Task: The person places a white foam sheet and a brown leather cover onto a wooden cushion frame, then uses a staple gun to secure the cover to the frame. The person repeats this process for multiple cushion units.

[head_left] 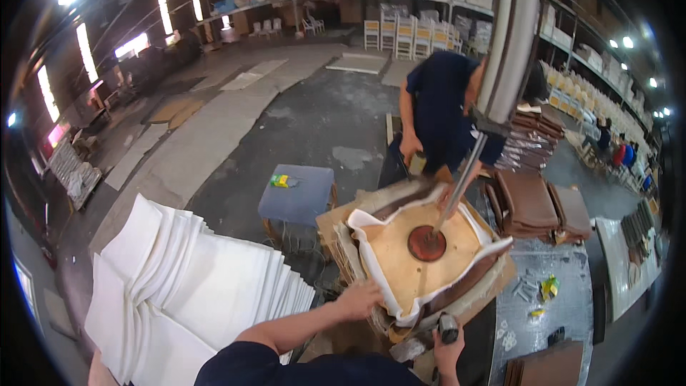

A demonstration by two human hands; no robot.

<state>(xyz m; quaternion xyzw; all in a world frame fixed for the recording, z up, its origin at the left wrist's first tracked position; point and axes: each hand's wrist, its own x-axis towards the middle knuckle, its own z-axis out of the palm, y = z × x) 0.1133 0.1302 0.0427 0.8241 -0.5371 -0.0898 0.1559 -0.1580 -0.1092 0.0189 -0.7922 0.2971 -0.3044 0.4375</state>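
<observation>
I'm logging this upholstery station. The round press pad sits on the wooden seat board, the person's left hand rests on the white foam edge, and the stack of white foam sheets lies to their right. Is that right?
One thing is off: in the head view the stack of white foam sheets lies to the person's left, not right. The rest holds: the round press pad sits on the wooden seat board, and the left hand rests on the white foam edge.

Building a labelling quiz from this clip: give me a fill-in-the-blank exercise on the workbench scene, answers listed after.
1. The left hand rests on the white ____ wrapped around the wooden seat board.
2. The round press pad on the board is ____ in colour.
3. The right hand grips a tool at the board's ____ edge.
4. The stack of white sheets lies to the person's ____.

Missing words: foam; red; near; left
</observation>
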